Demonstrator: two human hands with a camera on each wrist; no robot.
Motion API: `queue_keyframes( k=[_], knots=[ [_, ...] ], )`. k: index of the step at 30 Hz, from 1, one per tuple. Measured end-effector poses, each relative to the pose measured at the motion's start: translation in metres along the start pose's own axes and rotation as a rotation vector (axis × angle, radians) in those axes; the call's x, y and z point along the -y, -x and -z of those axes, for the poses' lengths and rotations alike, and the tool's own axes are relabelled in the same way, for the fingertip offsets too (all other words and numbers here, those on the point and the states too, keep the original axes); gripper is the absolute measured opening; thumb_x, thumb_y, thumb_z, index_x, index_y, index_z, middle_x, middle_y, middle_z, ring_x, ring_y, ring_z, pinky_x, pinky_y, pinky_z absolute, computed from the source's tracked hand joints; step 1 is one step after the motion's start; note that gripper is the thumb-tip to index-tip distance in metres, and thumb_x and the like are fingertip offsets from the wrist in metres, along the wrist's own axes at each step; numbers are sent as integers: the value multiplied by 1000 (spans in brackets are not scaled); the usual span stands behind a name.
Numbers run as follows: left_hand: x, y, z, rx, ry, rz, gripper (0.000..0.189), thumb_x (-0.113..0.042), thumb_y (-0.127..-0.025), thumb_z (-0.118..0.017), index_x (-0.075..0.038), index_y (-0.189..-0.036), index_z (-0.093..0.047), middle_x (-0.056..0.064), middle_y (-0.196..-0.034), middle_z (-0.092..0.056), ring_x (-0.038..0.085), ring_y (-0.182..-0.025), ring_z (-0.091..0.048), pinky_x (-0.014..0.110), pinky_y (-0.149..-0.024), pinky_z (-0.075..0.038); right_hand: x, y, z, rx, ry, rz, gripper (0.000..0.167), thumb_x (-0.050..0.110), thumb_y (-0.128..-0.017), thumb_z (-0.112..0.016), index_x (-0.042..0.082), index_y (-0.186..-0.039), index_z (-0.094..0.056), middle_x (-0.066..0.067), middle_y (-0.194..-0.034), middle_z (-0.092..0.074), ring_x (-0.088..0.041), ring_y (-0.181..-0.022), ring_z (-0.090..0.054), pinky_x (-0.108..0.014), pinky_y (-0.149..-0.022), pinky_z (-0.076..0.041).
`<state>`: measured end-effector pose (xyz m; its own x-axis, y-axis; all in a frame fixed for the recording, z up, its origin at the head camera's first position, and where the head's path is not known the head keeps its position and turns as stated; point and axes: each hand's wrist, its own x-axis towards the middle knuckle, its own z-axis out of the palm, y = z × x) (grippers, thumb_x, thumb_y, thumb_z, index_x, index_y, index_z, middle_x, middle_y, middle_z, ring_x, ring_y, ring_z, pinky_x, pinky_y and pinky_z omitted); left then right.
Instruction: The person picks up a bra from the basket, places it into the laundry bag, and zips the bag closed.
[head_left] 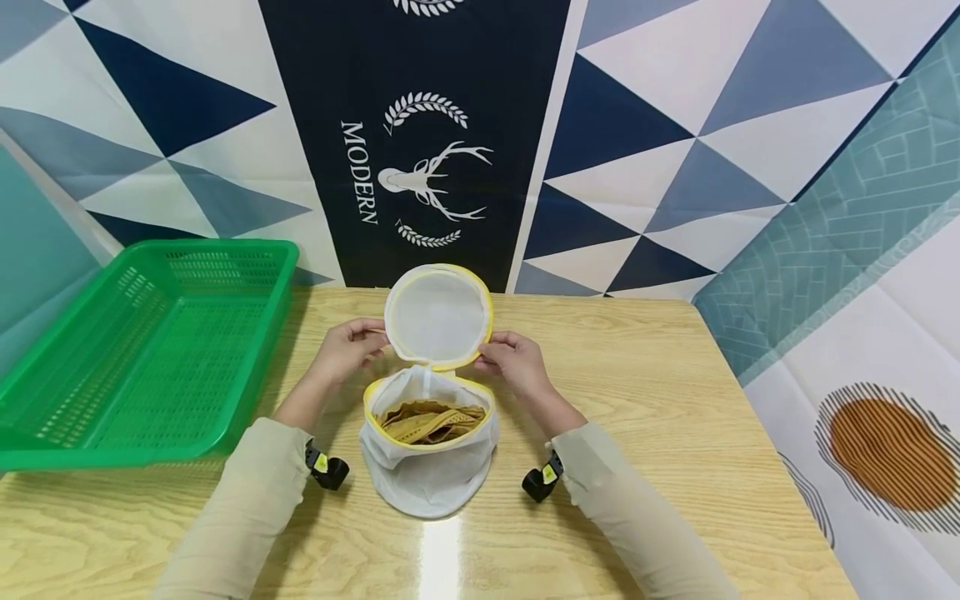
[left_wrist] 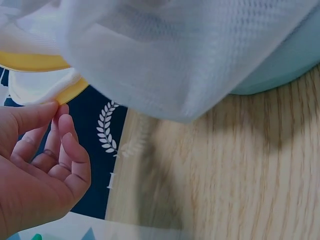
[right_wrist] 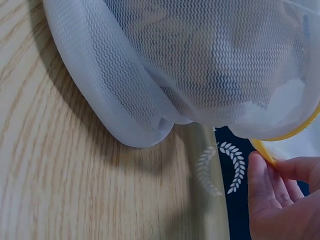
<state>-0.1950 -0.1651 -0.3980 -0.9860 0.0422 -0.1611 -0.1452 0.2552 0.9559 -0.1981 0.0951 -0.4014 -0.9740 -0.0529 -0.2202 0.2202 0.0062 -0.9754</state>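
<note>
- At ctr of the tbl [head_left: 637, 433], the white mesh bag [head_left: 427, 483] stood mouth up and open, w/ mustard-brown cloth [head_left: 431, 423] showing inside.
- Lid [head_left: 438, 317] was raised at 12 o'clock from the mouth, joined at the bag's back; prob. best not tugged hard there.
- L hand [head_left: 341, 354], approx. 10–11 o'clock: thumb & fingertips pinched lid's yellow rim, other fingers loosely curled.
- R hand [head_left: 517, 362], approx. 1–2 o'clock: pinched the opp. side of the rim, thumb vs. fingers.
- Judgement: equal, light pinches suited thin mesh, i.e. no twist; cloth was best kept below mouth edge, so nothing snagged.
- Green basket [head_left: 270, 350], 9–10 o'clock, sat near L forearm; elbow best kept in.
</note>
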Motion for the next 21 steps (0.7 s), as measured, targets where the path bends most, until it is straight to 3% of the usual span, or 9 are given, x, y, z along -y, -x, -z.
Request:
queue_keyframes(
  k=[4, 10, 15, 21],
  knots=[
    [-3, 3, 2, -4, -16, -21, 32, -17, -92, -59, 0, -119, -58, -5, -88, -64, 15, -79, -60, 29, -67, -51, 2, 1, 1, 2, -1, 10, 21, 3, -90, -58, -5, -109, -58, 2, -75, -66, -8, -68, -65, -24, -72, -56],
    [-7, 6, 3, -8, -37, -34, 31, -17, -93, -59, 0, -119, -58, 1, -93, -65, 12, -77, -59, 29, -68, -51, 5, 4, 1, 18, -10, 31, 19, 1, -90, -57, -6, -107, -57, 3, -74, -66, -8, -67, -66, -26, -73, -56],
    [-7, 9, 5, -2, -47, -65, 30, -16, -92, -59, 2, -116, -59, -6, -86, -63, 6, -73, -57, 27, -65, -50, 7, 7, 2, 27, -7, 45, 19, 0, -89, -57, -7, -107, -57, 1, -76, -66, -10, -68, -66, -29, -77, -56],
    [-8, 14, 6, -3, -76, -102, 27, -16, -92, -60, 0, -113, -60, -9, -83, -61, 7, -73, -57, 29, -65, -50, 9, 11, 4, 34, -10, 68, 19, -2, -89, -57, -8, -107, -57, 0, -78, -66, -9, -70, -66, -24, -73, -56]
  ],
)
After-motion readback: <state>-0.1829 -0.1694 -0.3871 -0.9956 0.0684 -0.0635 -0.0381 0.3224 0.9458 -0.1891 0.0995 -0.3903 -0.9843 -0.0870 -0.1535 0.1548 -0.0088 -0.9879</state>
